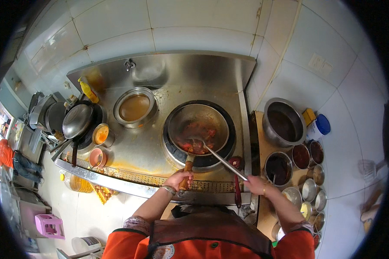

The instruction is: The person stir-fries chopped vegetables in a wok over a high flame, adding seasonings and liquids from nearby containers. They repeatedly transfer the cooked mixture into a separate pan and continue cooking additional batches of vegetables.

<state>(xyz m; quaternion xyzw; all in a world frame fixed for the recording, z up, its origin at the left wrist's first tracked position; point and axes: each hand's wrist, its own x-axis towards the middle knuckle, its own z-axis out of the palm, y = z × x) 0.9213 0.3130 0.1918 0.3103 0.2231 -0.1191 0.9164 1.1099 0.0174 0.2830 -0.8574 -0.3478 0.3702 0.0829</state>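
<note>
A metal wok [218, 118] sits on the black burner ring [232, 142] at the right of the steel range. Reddish food with sauce [208, 133] lies in its bottom. My left hand [178, 179] is closed round the wok's wooden handle [188, 170]. In my right hand [258, 185] is the end of a long-handled metal ladle [225, 162], which slants down to the left into the wok. Its bowl is partly lost in the food. Close to that hand, a dark red long-handled utensil [237, 190] lies over the range's front edge.
Left on the range [134, 149] stand a pot of brown liquid [135, 108], a cup of orange liquid [101, 134], a pink bowl [97, 158] and a lidded pan [78, 121]. At right are a large pot [284, 122] and several seasoning bowls [309, 190]. A person [5, 154] is far left.
</note>
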